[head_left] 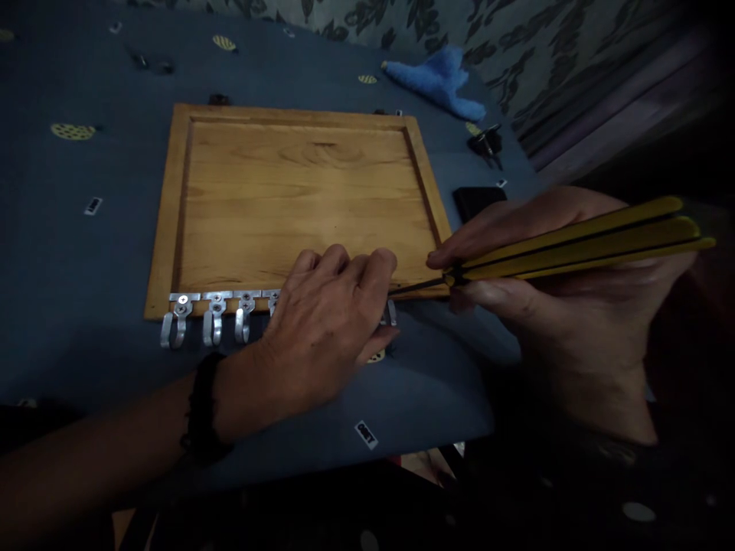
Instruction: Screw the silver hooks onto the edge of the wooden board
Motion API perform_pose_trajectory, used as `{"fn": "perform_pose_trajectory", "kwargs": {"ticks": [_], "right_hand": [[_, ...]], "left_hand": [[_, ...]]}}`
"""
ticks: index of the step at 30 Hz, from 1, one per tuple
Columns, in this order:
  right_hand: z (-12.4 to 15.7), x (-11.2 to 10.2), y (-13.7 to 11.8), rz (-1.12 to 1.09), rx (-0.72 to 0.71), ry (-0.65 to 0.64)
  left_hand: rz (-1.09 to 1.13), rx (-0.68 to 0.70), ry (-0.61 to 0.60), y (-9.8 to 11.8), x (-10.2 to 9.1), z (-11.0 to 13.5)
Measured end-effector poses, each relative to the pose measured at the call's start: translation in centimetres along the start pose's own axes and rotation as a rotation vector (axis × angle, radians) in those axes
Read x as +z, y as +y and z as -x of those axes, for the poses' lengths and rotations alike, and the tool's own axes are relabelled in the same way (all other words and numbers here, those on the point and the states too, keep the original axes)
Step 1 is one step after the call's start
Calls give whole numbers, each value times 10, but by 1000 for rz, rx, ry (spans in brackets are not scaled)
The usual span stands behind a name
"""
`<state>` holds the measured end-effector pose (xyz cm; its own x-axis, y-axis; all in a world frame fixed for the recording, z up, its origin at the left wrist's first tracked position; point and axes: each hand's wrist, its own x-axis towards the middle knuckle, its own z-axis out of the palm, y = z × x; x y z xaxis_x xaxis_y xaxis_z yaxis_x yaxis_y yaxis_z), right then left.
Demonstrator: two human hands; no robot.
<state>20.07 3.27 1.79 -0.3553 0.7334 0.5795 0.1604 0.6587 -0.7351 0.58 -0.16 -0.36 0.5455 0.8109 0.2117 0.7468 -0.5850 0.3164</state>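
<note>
A wooden board with a raised frame point(298, 191) lies on the table. Along its near edge runs a metal hook rail point(246, 300), screwed on, with several curved hooks hanging over the side. My left hand point(330, 321) is bent over the rail's right part, fingers curled on the board and thumb below by a hook; it covers the middle hooks. My right hand point(551, 291) grips a screwdriver point(579, 243) by its yellow and black handle. The thin shaft points left, and its tip meets the rail beside my left fingers, where the exact contact is hidden.
A blue cloth point(433, 80) lies at the back right of the dark blue tablecloth point(86, 268). Near it are a small dark metal piece point(488, 144) and a flat black object point(478, 200). Small dark items point(150, 63) sit at the back left. A patterned wall stands behind.
</note>
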Motion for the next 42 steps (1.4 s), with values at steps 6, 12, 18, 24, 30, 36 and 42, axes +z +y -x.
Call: {"fn": "perform_pose_trajectory", "kwargs": {"ticks": [6, 12, 18, 24, 30, 36, 42], "right_hand": [[3, 0, -10, 27, 147, -10], [3, 2, -7, 63, 102, 70], [3, 2, -2, 65, 29, 78], [2, 2, -2, 114, 37, 19], [3, 4, -1, 270, 6, 7], [8, 7, 3, 370, -115, 10], [18, 15, 5, 481, -66, 170]], "left_hand": [[-17, 8, 32, -1, 2, 0], [-2, 9, 23, -2, 2, 1], [-4, 15, 30, -1, 2, 2], [-9, 9, 32, -1, 2, 0], [-12, 5, 23, -1, 1, 1], [0, 9, 26, -2, 1, 2], [-9, 13, 38, -1, 3, 2]]}}
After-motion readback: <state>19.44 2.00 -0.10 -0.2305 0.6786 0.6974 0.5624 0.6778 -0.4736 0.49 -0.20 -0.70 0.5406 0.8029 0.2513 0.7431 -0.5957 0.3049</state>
